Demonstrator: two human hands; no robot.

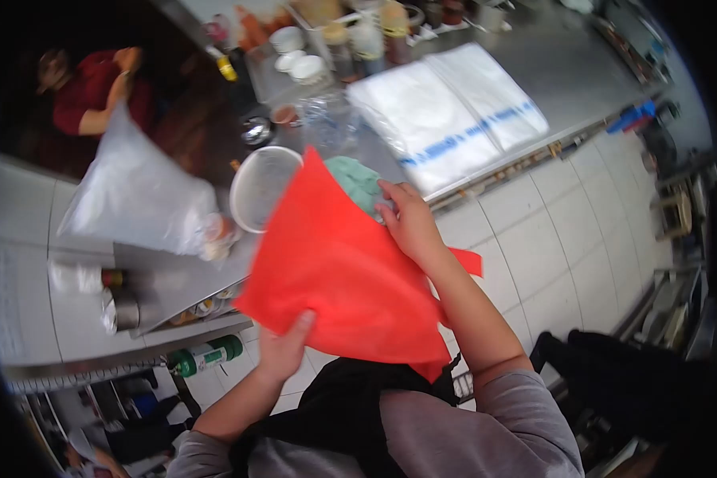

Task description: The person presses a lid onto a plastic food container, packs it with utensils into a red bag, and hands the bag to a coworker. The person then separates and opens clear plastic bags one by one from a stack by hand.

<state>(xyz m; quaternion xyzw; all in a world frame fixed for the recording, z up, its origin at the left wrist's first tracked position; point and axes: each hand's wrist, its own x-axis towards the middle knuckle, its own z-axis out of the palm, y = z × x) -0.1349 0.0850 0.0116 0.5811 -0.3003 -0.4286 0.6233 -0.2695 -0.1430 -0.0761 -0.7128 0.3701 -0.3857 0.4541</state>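
A red fabric bag (342, 271) with a strap-like handle on its right spreads out in front of me. My left hand (285, 349) grips its lower edge, thumb on top and the other fingers hidden behind the cloth. At the upper right edge, my right hand (409, 221) has its fingers bent and closed on the bag's rim. Just beyond that hand, a crumpled green cloth (355, 182) lies on the counter. A white round tub (263, 188) stands behind the bag's upper left side.
A stack of white plastic bags (454, 111) with blue print lies on the steel counter (570, 80). A filled clear plastic bag (135, 191) stands at left, near a person in red (95, 95). White-lidded containers (307, 68) and jars crowd the back. A green cylinder (207, 355) is lower left.
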